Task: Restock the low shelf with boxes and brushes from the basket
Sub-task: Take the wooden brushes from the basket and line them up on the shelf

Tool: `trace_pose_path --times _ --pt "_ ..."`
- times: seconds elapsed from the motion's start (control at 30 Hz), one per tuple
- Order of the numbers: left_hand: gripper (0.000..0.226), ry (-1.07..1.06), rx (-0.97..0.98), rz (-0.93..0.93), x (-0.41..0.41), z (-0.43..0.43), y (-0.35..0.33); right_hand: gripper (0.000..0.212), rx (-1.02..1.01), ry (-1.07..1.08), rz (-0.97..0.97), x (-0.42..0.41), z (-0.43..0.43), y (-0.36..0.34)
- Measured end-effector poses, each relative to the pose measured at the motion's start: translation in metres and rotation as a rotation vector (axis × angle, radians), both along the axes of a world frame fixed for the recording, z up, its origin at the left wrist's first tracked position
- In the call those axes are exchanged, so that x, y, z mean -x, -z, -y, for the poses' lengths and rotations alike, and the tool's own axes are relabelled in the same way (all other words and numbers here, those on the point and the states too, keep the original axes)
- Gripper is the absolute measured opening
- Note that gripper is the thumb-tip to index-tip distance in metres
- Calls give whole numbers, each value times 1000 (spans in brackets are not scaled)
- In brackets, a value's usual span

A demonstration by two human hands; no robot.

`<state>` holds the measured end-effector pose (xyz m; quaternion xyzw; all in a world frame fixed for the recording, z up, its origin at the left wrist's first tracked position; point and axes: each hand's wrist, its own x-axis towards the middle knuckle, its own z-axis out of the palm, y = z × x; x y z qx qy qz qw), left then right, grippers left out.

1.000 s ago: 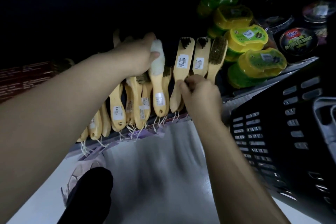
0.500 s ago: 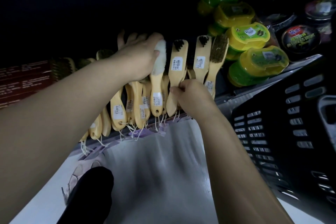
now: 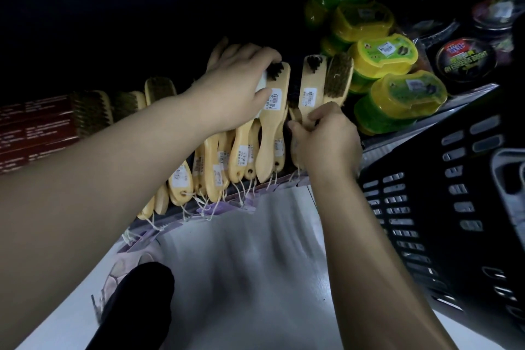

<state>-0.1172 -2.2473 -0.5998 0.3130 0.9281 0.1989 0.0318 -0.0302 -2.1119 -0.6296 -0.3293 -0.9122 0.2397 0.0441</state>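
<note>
Head view: the low shelf [image 3: 380,148] runs across the far side of the scene, its back in darkness. It carries a row of wooden brushes [image 3: 213,167] lying with heads far and handles near, overlapped, their cord loops hanging over the near shelf edge.

My left hand [image 3: 235,91] lies over the heads in the middle of the row, fingers curled over the far ends. The thumb presses on a white-headed brush [image 3: 262,83], which lies just beside a labelled brush [image 3: 274,111] with dark bristles.

My right hand [image 3: 324,139] is closed round the handle of a pale wooden brush [image 3: 310,88] at the right end of the row. A bristle-up brush [image 3: 338,77] touches that one on its right.

Further shelf contents:
- At the far left, red boxes [image 3: 37,128], with more brushes [image 3: 91,111] beside them.
- To the right, stacked yellow-green lidded boxes [image 3: 406,94].
- Beyond those, round dark tins [image 3: 466,58].

The black slotted basket [image 3: 454,207] stands near right, against the shelf edge. I cannot tell what it contains. Pale floor [image 3: 241,278] lies below the shelf.
</note>
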Motion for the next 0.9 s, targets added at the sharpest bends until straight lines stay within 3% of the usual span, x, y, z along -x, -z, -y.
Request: trace_pose_path --times 0.23,0.53,0.73,0.9 --pt "46 46 -17 -15 -5 2 2 60 -135 -31 -37 -9 5 12" --pt "52 -4 -64 2 -21 32 8 58 -63 -67 -161 -14 16 20" --pt "50 -13 -57 19 -24 40 12 61 -130 -89 -84 -16 15 27" --pt "49 -12 -71 35 -27 44 11 44 -83 69 -289 -20 -4 22"
